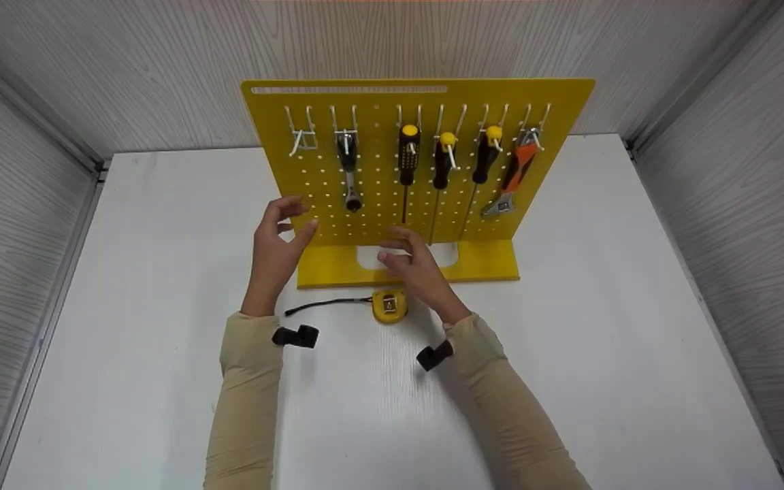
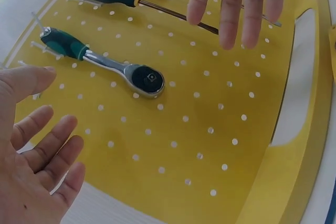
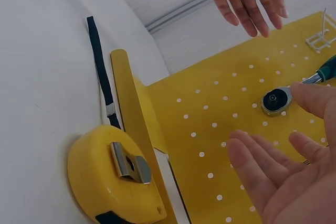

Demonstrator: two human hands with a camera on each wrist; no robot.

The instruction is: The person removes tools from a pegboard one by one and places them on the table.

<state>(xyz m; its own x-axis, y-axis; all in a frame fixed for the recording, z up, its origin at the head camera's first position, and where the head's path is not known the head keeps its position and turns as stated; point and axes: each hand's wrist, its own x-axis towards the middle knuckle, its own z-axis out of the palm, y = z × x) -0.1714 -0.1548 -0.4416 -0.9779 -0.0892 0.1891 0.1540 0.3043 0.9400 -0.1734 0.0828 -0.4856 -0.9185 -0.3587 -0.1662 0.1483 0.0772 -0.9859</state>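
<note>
My left hand (image 1: 278,248) hovers before the lower left of a yellow pegboard (image 1: 324,224), its fingers loosely bent around nothing. In front of the board's base, my right hand (image 1: 419,269) is raised with relaxed fingers and holds nothing. Just below it on the table lies a yellow tape measure (image 1: 388,306) with a black wrist strap (image 1: 327,303) stretched to the left. A ratchet wrench (image 2: 105,61) with a green and black handle hangs between the hands, higher on the board. The right wrist view shows the tape measure's metal belt clip (image 3: 130,163) facing up.
Three screwdrivers with yellow-capped handles, one of them a dotted-grip screwdriver (image 1: 408,156), hang right of the ratchet. An adjustable wrench (image 1: 516,170) with an orange and black handle hangs at far right. The leftmost hook (image 1: 303,139) bears no tool. White tabletop (image 1: 160,306) surrounds the stand.
</note>
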